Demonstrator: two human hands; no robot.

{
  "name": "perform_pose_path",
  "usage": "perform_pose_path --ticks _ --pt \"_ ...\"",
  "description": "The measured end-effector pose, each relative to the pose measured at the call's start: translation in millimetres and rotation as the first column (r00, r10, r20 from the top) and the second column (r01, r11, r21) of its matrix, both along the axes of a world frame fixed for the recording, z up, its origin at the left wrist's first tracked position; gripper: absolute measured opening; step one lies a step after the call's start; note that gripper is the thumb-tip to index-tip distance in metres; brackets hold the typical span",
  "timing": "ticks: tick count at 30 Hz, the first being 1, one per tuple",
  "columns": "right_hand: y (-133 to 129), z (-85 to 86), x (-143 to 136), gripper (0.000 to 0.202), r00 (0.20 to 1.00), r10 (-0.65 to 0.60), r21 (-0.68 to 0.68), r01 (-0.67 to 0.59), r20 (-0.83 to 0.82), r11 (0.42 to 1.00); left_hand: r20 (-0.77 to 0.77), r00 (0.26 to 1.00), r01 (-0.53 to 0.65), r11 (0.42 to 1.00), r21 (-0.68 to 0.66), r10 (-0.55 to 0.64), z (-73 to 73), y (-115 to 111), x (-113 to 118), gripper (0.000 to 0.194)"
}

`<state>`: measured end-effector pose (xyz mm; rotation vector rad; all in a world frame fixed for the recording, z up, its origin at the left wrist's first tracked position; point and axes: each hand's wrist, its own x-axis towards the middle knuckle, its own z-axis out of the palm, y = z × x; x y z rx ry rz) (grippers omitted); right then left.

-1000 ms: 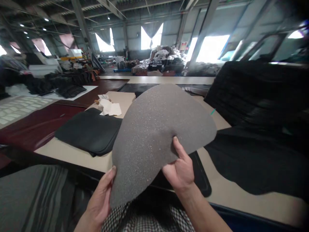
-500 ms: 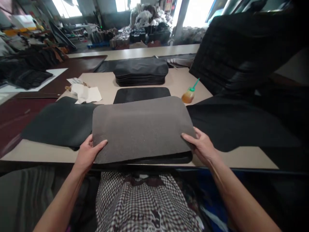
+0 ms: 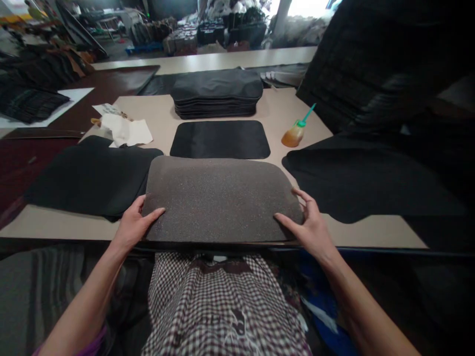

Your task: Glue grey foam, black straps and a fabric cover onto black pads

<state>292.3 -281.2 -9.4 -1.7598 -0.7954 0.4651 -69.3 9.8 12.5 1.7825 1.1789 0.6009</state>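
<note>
A grey-brown mat with rounded corners and a speckled face [image 3: 222, 200] lies level at the table's front edge, between my two hands. My left hand [image 3: 134, 222] grips its left end, thumb on top and fingers round the edge, partly hidden. At the opposite end my right hand [image 3: 310, 225] has its thumb on the surface and its fingers along the side. Just beyond the mat is a flat black rounded panel [image 3: 220, 140]. Whatever lies beneath the mat is hidden.
Behind the panel stands a stack of black panels [image 3: 217, 96]. A squeeze bottle with amber liquid and a green nozzle [image 3: 293, 134] is to the right. White paper [image 3: 128, 131] and black sheets [image 3: 89, 178] lie left; another black sheet [image 3: 367, 178] spreads right.
The mat has come down from a raised, tilted position to lie level, with both hands still on its ends. The black piece under its front edge is now covered. The view has tipped downward.
</note>
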Motion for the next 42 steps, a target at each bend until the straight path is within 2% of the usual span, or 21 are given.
perform_pose_path --ticks 4,9,19,29,33,37,42 --pt "-2 -11.1 -2 0.080 0.978 -0.025 -0.071 0.040 0.208 0.997 -0.115 0.993 0.045 0.989 0.143 -0.028 -15.7 2 -2 0.063" --pt "-2 -16.7 0 0.075 0.963 -0.010 -0.099 0.038 0.268 0.994 -0.175 0.984 0.074 0.968 0.238 -0.032 -22.2 2 0 0.063" --pt "-4 -13.8 -1 0.071 0.956 -0.021 -0.117 0.057 0.292 0.991 -0.148 0.988 0.077 0.973 0.216 -0.045 -16.5 1 5 0.061" --pt "-7 -12.0 1 0.070 0.987 -0.086 -0.050 0.093 0.138 0.994 -0.042 0.998 0.050 0.991 0.121 -0.045 -6.2 1 5 0.059" --pt "-7 -14.4 2 0.068 0.981 -0.073 -0.051 0.084 0.182 0.995 -0.063 0.997 0.052 0.991 0.125 -0.044 -11.9 1 5 0.059" --pt "-6 -14.8 0 0.064 0.965 -0.050 -0.069 0.070 0.259 0.995 -0.143 0.989 0.074 0.979 0.191 -0.046 -17.6 0 5 0.058" --pt "-5 -13.3 -2 0.064 0.944 -0.023 -0.122 0.067 0.330 0.990 -0.238 0.970 0.118 0.956 0.268 -0.052 -17.0 -4 7 0.054"
